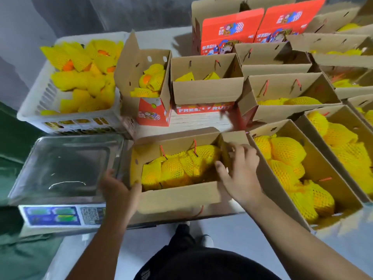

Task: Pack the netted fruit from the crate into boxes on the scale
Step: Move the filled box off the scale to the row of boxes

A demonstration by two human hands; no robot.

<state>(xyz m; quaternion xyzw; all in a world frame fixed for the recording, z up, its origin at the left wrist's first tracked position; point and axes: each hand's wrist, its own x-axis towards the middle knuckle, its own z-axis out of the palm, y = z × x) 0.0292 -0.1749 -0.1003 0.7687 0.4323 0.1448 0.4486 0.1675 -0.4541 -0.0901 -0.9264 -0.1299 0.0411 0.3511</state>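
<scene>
Left grip (119,188) holds box (177,197) corner; right grip (240,168) on its flap.

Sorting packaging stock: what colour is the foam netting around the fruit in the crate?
Yellow netting in the white crate; clearest in the head view.

Left grip (119,186) curled; right grip (238,170) spread.
</scene>
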